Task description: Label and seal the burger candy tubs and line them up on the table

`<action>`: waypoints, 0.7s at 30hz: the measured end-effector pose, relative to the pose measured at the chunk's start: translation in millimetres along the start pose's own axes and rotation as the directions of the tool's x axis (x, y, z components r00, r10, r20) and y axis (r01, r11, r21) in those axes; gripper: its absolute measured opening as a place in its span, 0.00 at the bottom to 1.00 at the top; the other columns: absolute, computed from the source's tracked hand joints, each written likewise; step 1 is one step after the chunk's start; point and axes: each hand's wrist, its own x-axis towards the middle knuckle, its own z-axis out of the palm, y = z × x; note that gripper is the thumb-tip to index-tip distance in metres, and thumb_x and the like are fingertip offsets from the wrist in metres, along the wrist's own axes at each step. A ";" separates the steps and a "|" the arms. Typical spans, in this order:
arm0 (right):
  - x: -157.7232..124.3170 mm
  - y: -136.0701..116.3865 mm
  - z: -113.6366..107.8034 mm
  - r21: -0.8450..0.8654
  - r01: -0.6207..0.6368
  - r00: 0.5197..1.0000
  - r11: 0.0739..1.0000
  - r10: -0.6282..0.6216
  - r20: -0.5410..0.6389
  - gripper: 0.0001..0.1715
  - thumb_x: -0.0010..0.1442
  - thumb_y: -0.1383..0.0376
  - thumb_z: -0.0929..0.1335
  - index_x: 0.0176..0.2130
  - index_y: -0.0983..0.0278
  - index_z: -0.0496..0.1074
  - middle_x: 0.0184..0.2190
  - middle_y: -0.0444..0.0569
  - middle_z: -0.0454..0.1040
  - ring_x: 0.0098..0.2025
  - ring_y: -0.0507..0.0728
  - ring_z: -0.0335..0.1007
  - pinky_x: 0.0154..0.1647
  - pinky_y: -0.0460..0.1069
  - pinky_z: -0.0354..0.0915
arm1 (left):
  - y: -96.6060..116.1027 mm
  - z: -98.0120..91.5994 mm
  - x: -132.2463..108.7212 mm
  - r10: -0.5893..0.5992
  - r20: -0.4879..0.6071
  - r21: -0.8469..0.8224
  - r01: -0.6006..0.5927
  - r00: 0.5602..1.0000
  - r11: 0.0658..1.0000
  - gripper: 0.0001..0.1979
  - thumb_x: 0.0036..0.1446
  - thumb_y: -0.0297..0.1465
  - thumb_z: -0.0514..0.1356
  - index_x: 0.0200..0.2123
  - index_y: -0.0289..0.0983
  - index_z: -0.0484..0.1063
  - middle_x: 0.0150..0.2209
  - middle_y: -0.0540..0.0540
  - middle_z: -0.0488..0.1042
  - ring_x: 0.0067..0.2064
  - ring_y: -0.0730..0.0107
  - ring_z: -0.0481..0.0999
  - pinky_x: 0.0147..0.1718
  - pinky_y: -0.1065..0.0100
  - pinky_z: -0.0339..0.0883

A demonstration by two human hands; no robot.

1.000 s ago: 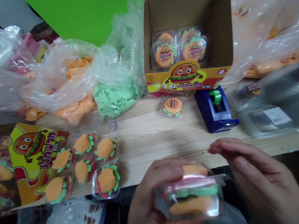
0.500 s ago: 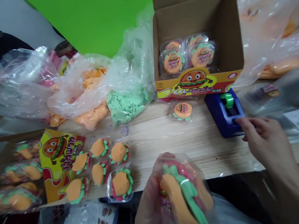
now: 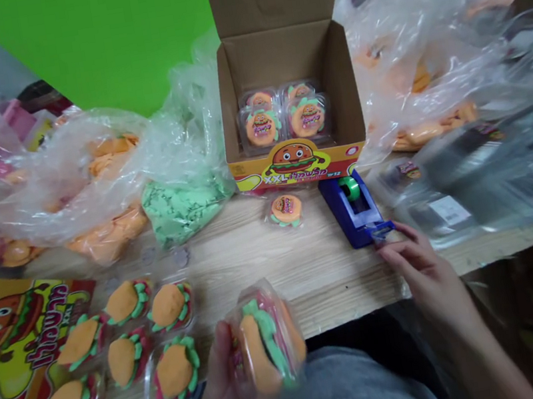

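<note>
My left hand (image 3: pixel 224 388) holds a clear plastic tub (image 3: pixel 264 338) on edge above the table's front edge. Inside is a burger-shaped toy of orange, green and pink dough. My right hand (image 3: pixel 424 269) is at the front end of a blue tape dispenser (image 3: pixel 351 206) with a green tape roll, its fingertips at the cutter. I cannot tell whether those fingers pinch a strip of tape. A single burger tub (image 3: pixel 286 210) lies just left of the dispenser.
Several burger tubs (image 3: pixel 175 369) stand on a printed burger card (image 3: pixel 10 341) and the wooden table (image 3: pixel 258 275). An open cardboard box (image 3: pixel 281 55) holds more tubs. Plastic bags of orange and green dough (image 3: pixel 177 210) lie behind. Clear packaging (image 3: pixel 470 180) lies at right.
My left hand has turned the tub onto its edge. My right hand has moved from beside the tub to the dispenser. The whole scene has shifted left in view.
</note>
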 end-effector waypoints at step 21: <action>-66.5 -102.8 61.0 0.052 0.182 0.895 0.982 -0.187 0.405 0.13 0.58 0.69 0.63 0.23 0.62 0.59 0.20 0.40 0.60 0.23 0.49 0.59 0.24 0.44 0.57 | -15.6 41.6 15.3 0.339 -0.052 -0.033 -0.341 0.939 0.940 0.20 0.62 0.40 0.50 0.51 0.36 0.66 0.49 0.44 0.73 0.54 0.64 0.67 0.51 0.65 0.62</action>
